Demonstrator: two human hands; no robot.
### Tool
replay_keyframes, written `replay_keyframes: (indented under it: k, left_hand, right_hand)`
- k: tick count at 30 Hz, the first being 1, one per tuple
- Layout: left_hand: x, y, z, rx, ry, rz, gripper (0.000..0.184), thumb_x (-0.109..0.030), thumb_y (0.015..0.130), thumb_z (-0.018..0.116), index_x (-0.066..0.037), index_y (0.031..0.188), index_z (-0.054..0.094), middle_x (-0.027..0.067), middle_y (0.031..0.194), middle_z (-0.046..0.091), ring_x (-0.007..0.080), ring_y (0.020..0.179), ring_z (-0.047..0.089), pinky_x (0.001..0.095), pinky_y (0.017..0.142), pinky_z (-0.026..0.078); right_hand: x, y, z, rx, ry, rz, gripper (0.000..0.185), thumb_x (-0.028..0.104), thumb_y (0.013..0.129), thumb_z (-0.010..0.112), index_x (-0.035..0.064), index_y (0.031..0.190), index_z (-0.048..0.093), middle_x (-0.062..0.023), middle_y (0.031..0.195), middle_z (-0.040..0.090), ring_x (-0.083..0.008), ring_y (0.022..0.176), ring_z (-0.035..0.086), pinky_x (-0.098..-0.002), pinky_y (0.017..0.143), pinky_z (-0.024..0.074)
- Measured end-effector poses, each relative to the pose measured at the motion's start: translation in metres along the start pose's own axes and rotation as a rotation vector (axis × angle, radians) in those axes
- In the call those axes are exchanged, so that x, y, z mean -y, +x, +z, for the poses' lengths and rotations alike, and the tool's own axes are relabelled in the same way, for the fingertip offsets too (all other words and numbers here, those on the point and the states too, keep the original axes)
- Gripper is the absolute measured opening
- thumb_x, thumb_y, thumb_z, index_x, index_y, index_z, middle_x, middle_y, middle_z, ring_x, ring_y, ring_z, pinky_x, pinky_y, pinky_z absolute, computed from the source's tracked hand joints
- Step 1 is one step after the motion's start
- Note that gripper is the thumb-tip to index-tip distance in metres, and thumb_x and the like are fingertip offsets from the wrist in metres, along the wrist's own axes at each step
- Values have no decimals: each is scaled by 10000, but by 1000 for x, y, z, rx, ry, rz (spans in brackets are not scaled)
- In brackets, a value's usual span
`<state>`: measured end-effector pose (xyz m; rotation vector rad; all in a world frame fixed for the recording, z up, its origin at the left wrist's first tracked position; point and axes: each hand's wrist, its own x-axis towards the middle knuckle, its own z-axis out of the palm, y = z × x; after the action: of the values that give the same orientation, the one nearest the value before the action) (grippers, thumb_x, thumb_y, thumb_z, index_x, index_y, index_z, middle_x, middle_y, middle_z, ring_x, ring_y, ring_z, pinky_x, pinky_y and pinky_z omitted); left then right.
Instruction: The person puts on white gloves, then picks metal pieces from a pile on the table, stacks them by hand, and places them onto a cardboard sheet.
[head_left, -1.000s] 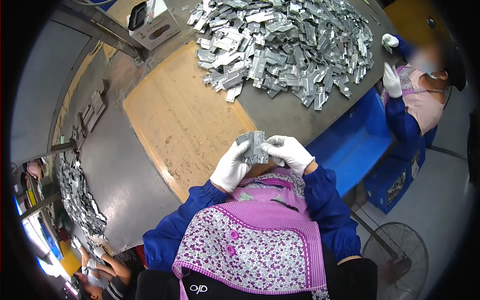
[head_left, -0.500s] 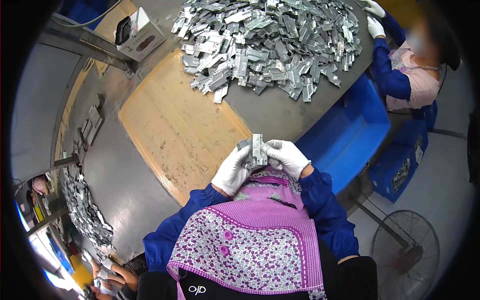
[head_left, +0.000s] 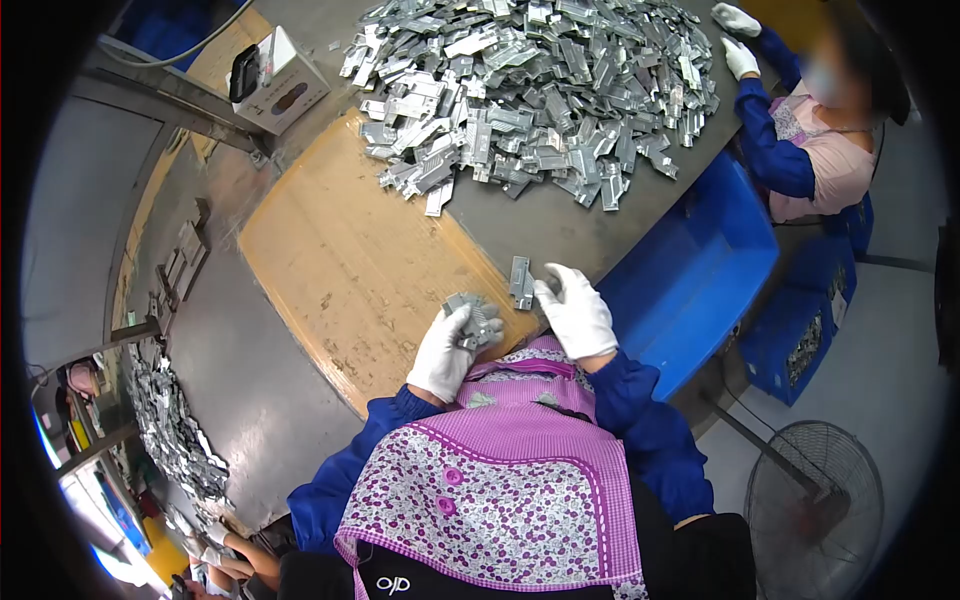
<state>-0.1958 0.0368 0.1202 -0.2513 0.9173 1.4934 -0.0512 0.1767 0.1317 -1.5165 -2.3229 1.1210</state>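
My left hand [head_left: 445, 350], in a white glove, is closed around a few grey metal parts [head_left: 472, 318] over the near edge of the cardboard sheet [head_left: 370, 250]. Exactly how many it holds I cannot tell, as the fingers cover some. My right hand [head_left: 577, 315], gloved too, has its fingers apart and nothing in its grasp. Just left of its thumb is a single flat metal part [head_left: 521, 283] with notched edges, by the cardboard's right edge. Whether this part rests on the surface or is in the air is not clear.
A large heap of metal parts [head_left: 540, 100] covers the far tabletop. On the right is a blue bin [head_left: 700, 260], with a co-worker's gloved hands [head_left: 740, 55] beyond. A white box [head_left: 285, 85] stands far left; more parts [head_left: 180, 430] lie lower left. A fan [head_left: 815, 510] stands lower right.
My hands were together around metal parts and have moved apart. The right hand has opened, leaving one part beside it; the left has shifted slightly left, still holding parts.
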Motion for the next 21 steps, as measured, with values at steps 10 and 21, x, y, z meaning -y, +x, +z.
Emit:
replay_keyframes:
  k: [10,21]
  left_hand:
    - [38,7,48,427,1438,502,436,-276,972,394,-21,1321,338,283,1154,475,329,839,626,407,741,530]
    - [38,-8,135,102,1963,686,479,-371,863,585,-118,1266,525,138,559,603,300,481,617,408,470,502]
  right_hand:
    - [-23,-30,-13,552,1446,488,213,289,910,593,107,1018,570,26,774,595,-87,603,554,-236,487,436]
    - [-85,-58,-19,295,2063,599,222,91,887,580,38,1103,592,-81,1004,650,-202,946,612,-350,871,499]
